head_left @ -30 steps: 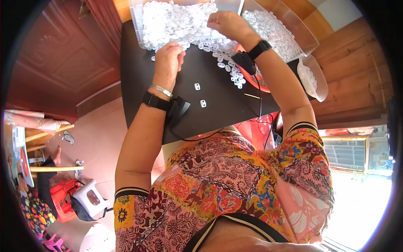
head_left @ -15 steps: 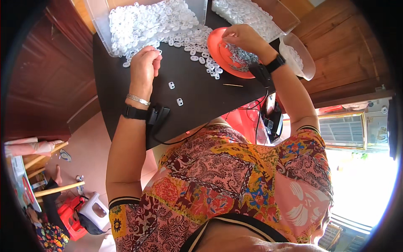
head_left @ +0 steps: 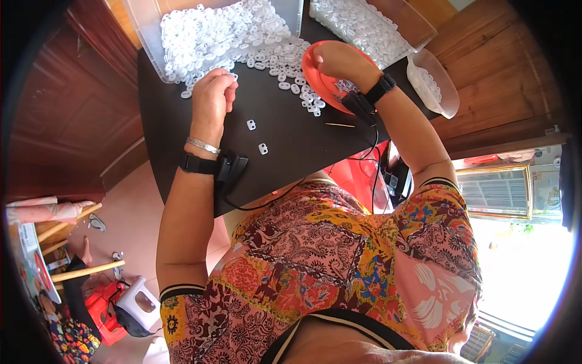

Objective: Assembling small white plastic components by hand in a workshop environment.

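Note:
My left hand (head_left: 213, 97) rests curled on the black table (head_left: 291, 145), fingertips at the edge of a spill of small white plastic pieces (head_left: 242, 42); whether it pinches one I cannot tell. My right hand (head_left: 339, 60) lies over an orange-red plate (head_left: 315, 76) with its fingers closed, seemingly gripping it. Two single white pieces (head_left: 257, 136) lie on the table between my arms. A thin stick (head_left: 339, 125) lies near my right wrist. Both wrists wear black bands with cables.
A clear tub (head_left: 151, 42) on its side spills the white pieces. A second clear container (head_left: 388, 24) of pieces and a clear bowl (head_left: 436, 82) stand at the right. Wooden walls surround the table. A red stool (head_left: 364, 176) stands below the table edge.
The view has shifted so table and hands sit lower in frame. My right hand went from the pile of white pieces to the orange-red plate. My left hand stayed by the pile.

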{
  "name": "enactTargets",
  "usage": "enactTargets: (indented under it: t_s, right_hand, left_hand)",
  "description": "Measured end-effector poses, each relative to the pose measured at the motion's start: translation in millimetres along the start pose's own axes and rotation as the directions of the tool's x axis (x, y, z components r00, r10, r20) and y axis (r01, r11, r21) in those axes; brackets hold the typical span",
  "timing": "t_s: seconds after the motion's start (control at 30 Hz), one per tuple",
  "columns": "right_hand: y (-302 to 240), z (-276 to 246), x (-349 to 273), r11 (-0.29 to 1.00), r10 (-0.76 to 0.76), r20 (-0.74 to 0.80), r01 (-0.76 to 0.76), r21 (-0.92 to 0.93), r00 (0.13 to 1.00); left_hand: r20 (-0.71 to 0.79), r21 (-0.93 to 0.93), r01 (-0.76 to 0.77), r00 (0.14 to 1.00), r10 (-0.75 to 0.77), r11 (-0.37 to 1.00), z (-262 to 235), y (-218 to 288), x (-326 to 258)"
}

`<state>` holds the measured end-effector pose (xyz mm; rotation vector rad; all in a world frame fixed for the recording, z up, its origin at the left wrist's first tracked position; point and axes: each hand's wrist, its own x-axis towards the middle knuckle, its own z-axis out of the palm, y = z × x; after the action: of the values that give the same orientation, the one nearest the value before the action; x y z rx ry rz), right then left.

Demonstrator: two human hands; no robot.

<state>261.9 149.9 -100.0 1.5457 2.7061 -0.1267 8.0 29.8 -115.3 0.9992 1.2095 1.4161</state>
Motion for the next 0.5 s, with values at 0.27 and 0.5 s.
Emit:
enactTargets:
  t_s: [0.27, 0.5]
  right_hand:
    - [0, 1, -7, 0.999, -0.047, -0.044, 0.047, -0.020, 0.998]
    - [-11, -9, -10, 0.999, -0.005, -0.001, 0.005, -0.040, 1.000]
  left_hand:
    - [0.052, -0.048, 0.031, 0.998, -0.029, 0.998, 0, 6, -4]
    - [0.052, -0.038, 0.032, 0.998, -0.030, 0.999, -4, 4, -1]
